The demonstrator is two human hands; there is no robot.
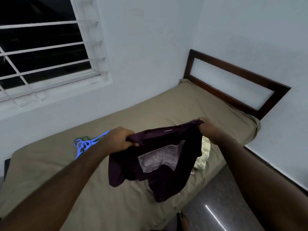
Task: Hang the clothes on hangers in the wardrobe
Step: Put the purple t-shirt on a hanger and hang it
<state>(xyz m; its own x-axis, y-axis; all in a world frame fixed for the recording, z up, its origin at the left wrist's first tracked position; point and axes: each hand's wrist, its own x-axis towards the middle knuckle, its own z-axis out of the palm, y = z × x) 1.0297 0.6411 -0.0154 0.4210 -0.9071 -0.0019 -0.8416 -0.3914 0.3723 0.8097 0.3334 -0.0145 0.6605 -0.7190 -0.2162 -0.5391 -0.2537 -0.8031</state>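
Observation:
A dark purple T-shirt [160, 174] with a pale tree print hangs over the bed, stretched between both hands. My left hand [120, 140] grips one end of its top edge. My right hand [208, 126] grips the other end, higher and further right. The shirt's lower part rests crumpled on the sheet. Blue plastic hangers [85, 145] lie on the bed behind my left forearm, partly hidden by it. A pale patterned garment [204, 155] lies on the bed behind the shirt, mostly covered. No wardrobe is in view.
The bed [50, 164] has an olive sheet and a dark wooden headboard [233, 84] at the far right. A barred window [43, 47] is on the left wall. Dark glossy floor [225, 205] runs along the bed's right side, with my foot [183, 220] at its edge.

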